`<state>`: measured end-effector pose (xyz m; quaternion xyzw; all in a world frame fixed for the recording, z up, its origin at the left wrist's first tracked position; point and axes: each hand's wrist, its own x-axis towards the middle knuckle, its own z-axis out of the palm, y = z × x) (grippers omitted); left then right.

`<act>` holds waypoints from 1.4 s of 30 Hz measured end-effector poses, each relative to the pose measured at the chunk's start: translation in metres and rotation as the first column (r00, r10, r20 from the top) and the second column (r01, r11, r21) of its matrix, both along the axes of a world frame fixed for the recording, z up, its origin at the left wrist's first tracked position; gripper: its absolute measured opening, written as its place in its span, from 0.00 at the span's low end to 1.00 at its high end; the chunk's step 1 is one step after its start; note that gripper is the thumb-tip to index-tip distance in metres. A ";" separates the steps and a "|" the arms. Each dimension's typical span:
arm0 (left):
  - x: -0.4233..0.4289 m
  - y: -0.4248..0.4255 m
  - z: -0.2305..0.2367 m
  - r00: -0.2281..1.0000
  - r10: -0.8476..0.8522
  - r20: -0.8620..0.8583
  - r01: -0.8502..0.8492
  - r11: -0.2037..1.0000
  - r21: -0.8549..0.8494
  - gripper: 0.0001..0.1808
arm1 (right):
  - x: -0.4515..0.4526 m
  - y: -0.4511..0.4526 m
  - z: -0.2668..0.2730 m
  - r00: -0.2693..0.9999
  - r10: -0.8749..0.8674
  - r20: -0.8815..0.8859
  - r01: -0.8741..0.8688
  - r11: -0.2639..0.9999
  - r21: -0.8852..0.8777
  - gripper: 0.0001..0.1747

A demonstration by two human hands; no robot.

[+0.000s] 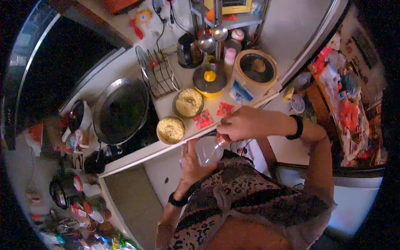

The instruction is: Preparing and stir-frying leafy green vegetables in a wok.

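My left hand (191,161) holds a translucent plastic container (207,151) close to my body, just off the counter's front edge. Above its right rim is my right hand (237,123), its fingers pinched on a small red sachet (221,140) that is partly hidden. On the counter ahead, a bowl of pale yellow crumbly food (171,129) stands at the front edge. A second bowl of similar food (189,103) sits just behind it. Two flat red sachets lie nearby, one red sachet (203,120) beside the bowls and another red sachet (225,109) near my right wrist.
A large wok (122,111) occupies the stove at left. Behind the bowls stand a wire rack (159,75), a yellow pot with a dark lid (209,79) and a lidded crock (257,68). A blue-and-white packet (241,92) leans by the crock. Clutter fills a shelf at right.
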<state>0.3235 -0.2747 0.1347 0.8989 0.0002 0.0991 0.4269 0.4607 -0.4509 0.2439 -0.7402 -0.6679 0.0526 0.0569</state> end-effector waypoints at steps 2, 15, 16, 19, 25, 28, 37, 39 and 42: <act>0.002 -0.002 -0.001 1.000 -0.014 -0.010 0.014 1.000 -0.011 0.39 | 0.006 -0.002 -0.006 0.988 0.026 -0.152 -0.010 0.994 0.106 0.10; 0.003 0.002 0.003 0.995 -0.102 0.006 0.103 0.989 -0.109 0.37 | 0.016 0.000 0.008 0.855 0.084 -0.512 -0.104 0.994 -0.010 0.07; 0.003 0.003 0.004 0.993 -0.113 0.015 0.114 0.986 -0.119 0.36 | 0.016 0.000 0.008 0.854 0.084 -0.513 -0.103 0.995 -0.009 0.07; 0.002 0.000 0.010 0.992 -0.113 0.053 0.117 0.990 -0.076 0.38 | 0.017 -0.001 0.005 0.717 0.019 -0.697 -0.142 0.983 -0.120 0.07; 0.001 0.003 0.018 0.996 -0.087 -0.014 0.079 0.953 -0.294 0.39 | 0.017 -0.004 -0.009 0.496 0.079 -0.865 -0.044 0.997 0.066 0.08; 0.004 0.003 0.020 0.997 -0.073 0.012 0.072 0.918 -0.390 0.38 | 0.017 -0.007 -0.013 0.540 0.038 -0.841 0.088 0.991 0.102 0.10; 0.006 0.009 0.009 0.996 -0.087 0.010 0.081 0.868 -0.489 0.39 | 0.006 0.013 0.021 0.688 0.014 -0.726 0.251 0.934 0.255 0.08; 0.006 0.010 0.009 0.994 -0.105 -0.037 0.075 0.881 -0.467 0.40 | 0.003 0.013 0.040 0.817 -0.048 -0.575 0.114 0.990 0.080 0.08; 0.006 0.011 0.011 0.988 -0.131 -0.083 0.085 0.902 -0.423 0.42 | 0.001 0.010 0.042 0.873 -0.031 -0.487 0.071 0.995 0.064 0.07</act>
